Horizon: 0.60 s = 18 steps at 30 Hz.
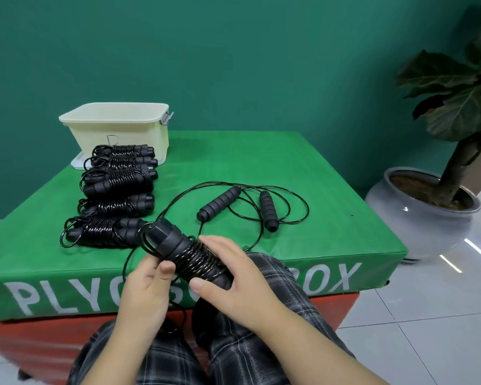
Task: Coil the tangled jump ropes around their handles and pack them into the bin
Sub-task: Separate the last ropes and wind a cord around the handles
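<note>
Right hand low in the centre of the frame, wrapped around a half-coiled jump rope, thumb across the near end of the handles and fingers curled over the far side. Left hand just beside it to the left, thumb and fingers pinching the loose cord right where it meets the coil. Handles tilted, top end pointing to the upper left, black cord wound tight round the middle. Rest of that cord looping off up over the green surface and also dangling down between the knees in plaid trousers.

Just above the hands, an uncoiled jump rope lying loose on the green plyo box, both foam handles apart from each other inside big sloppy cord loops. Can't tell if its cord is tangled with the one being held, looks like they cross.

Left of centre, a row of finished coiled ropes lined up on the box top, running from near the hands back toward the bin. Looks like six or so bundles, hard to count exactly since they overlap.

Cream plastic bin at the upper left, sitting at the back edge of the box on a flat white lid. Inside not visible from here.

Potted plant in a grey round pot on the tiled floor at the right edge, green wall behind everything.
</note>
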Each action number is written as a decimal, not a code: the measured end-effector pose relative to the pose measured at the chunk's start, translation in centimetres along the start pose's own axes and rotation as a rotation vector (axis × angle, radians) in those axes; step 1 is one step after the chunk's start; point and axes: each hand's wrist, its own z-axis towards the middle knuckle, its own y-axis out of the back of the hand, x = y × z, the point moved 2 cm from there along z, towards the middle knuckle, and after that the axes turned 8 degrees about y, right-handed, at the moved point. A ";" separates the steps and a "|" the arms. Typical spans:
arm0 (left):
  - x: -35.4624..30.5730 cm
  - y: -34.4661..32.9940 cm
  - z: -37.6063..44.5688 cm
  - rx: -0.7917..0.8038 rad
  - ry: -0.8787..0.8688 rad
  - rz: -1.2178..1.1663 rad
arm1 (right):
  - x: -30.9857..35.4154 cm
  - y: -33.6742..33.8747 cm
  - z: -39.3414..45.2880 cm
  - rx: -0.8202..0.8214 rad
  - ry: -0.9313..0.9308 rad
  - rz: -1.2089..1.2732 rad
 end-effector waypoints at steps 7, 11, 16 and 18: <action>-0.2 0.1 0.2 -0.040 -0.096 0.179 | 0.0 0.8 0.1 -0.209 0.061 0.009; 0.0 0.2 0.2 -0.049 -0.090 0.181 | -0.3 0.6 0.2 -0.252 0.096 -0.056; -0.8 -0.1 -0.1 -0.064 -0.076 0.155 | -0.9 0.5 0.2 -0.370 0.182 -0.257; -0.9 -0.3 -0.1 -0.078 -0.084 0.177 | -0.8 0.4 0.3 -0.400 0.251 -0.344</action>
